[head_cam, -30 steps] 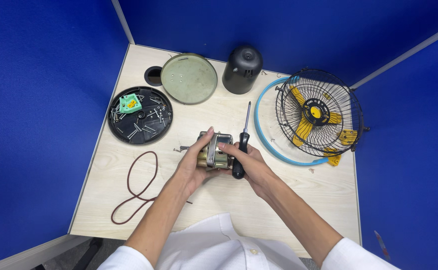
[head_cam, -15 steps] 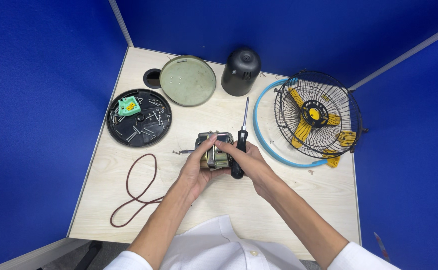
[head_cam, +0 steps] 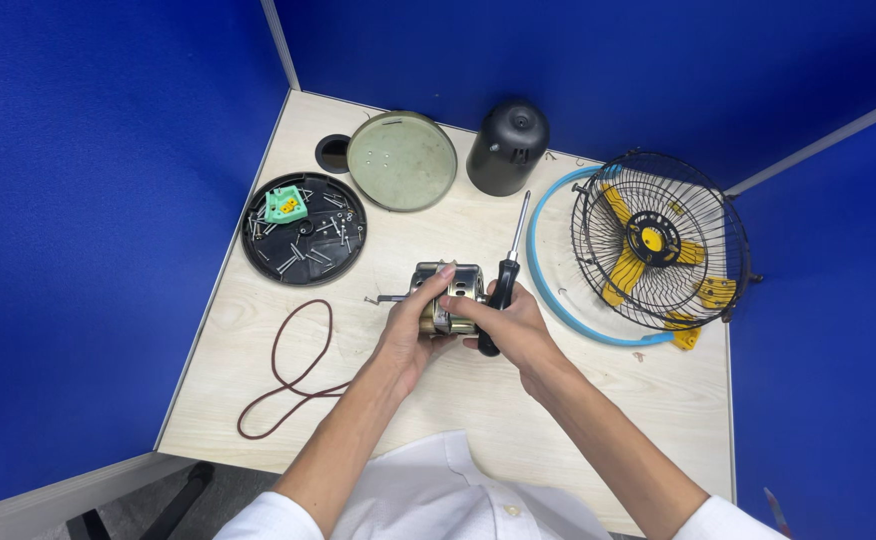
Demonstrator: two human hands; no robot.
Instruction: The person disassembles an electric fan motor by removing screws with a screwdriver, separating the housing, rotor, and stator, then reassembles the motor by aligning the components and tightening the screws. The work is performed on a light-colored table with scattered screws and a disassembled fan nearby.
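Black round tray (head_cam: 258, 262) of screws with a green part (head_cam: 285, 205), round greenish plate (head_cam: 402, 160), black domed cover (head_cam: 507, 147), wire fan cage (head_cam: 658, 240) over yellow blades (head_cam: 626, 270), blue ring (head_cam: 543, 280), brown cord loop (head_cam: 288, 370), pale wooden table (head_cam: 598, 400), blue partition walls (head_cam: 88, 200)

A small cylindrical metal fan motor (head_cam: 450, 296), brass-coloured with silvery bands, is held just above the pale wooden counter (head_cam: 598, 400), lying on its side with a thin shaft poking out to the left. Touching its right side is a black-handled screwdriver (head_cam: 503, 280), whose slim steel shank points away and slightly right.
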